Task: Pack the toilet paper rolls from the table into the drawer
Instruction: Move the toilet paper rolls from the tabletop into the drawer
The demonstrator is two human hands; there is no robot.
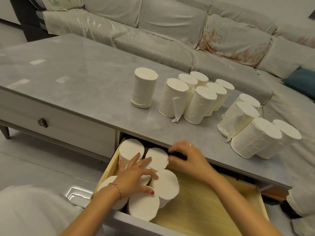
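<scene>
Left to right. Closed drawer front with a dark knob is sitting at far left, untouched.

Open drawer is sticking out below the table edge. About 6 rolls are standing upright in its left end, packed tight: back-left roll, back roll, front rolls. The right half is showing only a yellow woven liner.

Left hand is lying spread, fingers straight, pressing flat on the roll tops. Right hand is curling at the table edge, fingertips touching the back roll's rim; whether it is pinching paper, cannot tell, motion blur.

On the table: 1 single roll standing apart, then a cluster of 6, then 4 more near the right edge. So about 11 are waiting.

Risks, as a judgement:
- Back roll is sitting under the tabletop lip; pushing it there could snag or crush its top.
- Rolls are soft, coreless-looking cylinders of white paper; hard pressing is likely to dent them.
- Loose tail is hanging off a cluster roll; grabbing it could unwind the roll.
- Right-hand group is close to the edge; a knock could tip 1 off.

Tabletop is glossy grey, slick-looking. Sofa behind is wearing shiny wrinkled covers.
</scene>
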